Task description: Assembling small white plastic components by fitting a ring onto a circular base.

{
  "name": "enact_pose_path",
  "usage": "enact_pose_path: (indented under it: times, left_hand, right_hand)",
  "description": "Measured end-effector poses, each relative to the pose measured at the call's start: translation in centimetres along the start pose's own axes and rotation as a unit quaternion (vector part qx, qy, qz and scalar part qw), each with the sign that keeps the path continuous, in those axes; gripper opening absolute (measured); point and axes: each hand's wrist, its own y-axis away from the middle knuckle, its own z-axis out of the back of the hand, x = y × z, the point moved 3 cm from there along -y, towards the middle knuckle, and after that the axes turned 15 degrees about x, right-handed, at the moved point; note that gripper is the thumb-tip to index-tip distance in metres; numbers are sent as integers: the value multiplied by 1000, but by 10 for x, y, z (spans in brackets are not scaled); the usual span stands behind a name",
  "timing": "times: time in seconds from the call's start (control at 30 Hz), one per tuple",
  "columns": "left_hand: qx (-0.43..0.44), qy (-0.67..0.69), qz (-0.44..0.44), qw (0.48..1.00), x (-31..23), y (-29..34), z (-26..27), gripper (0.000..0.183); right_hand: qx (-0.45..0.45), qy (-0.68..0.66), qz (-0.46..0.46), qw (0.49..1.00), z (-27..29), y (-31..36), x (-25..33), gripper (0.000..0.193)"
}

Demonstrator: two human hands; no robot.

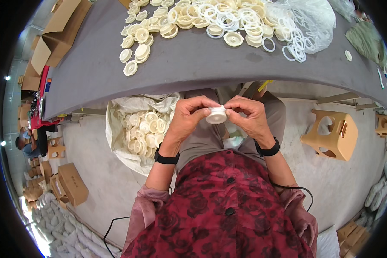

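While both hands, left hand (189, 116) and right hand (250, 117), pinch white disc (216, 115) over lap: press evenly, keep fingertips on rim.

Grey table (193, 64); clear bag of rings (305, 21); tan plastic stool (333, 133); cardboard boxes (58, 32) left.

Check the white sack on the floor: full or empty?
Partly full: the open sack shows a heap of cream round plastic parts inside.

A grey table (193, 64) bears cream plastic caps (137, 43) and white rings (228, 17).
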Motion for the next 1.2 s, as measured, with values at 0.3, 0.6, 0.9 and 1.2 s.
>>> enact_pose_path:
  times: [0.3, 0.6, 0.9, 1.2]
  left_hand:
    - [26, -71, 79, 994, 1, -1, -9, 23]
    - [88, -287, 53, 953, -16, -9, -4, 10]
    - [163, -227, 124, 952, -12, -12, 3, 15]
    - [99, 78, 55, 990, 22, -9, -3, 41]
  right_hand:
    - [17, 30, -58, 998, -11, 2, -6, 17]
    - [38, 82, -45, 995, -16, 2, 9, 14]
    - [36, 34, -53, 997, -14, 3, 7, 14]
    - [-97, -280, -51, 954, -15, 11, -24, 12]
